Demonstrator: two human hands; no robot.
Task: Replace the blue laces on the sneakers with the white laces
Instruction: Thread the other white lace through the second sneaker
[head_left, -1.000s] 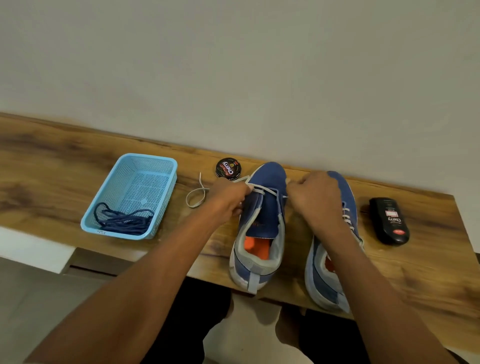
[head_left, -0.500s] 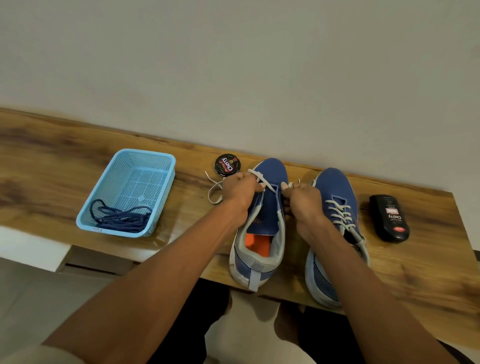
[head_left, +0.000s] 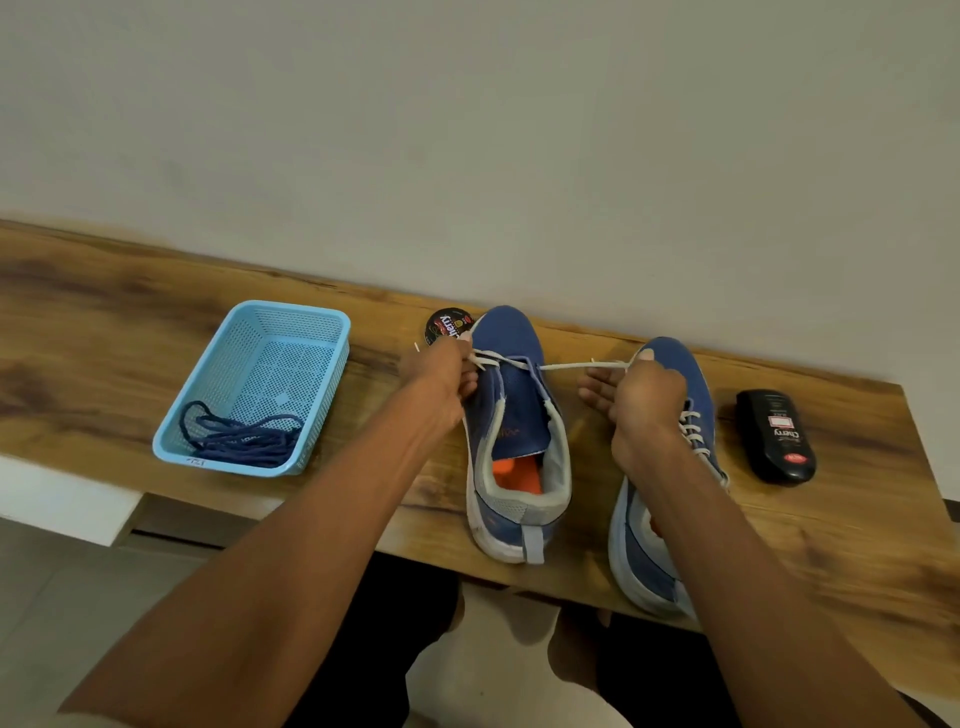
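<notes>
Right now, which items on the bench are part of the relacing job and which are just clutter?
In the job:
left sneaker
right sneaker
white lace, pulled taut between left hand and right hand
blue laces in the blue basket

Lying about:
shoe polish tin
black polish bottle

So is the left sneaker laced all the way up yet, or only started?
Only started. The left sneaker has the white lace through its front eyelets alone, pulled sideways by the left hand and right hand; its tongue lies bare.
</notes>
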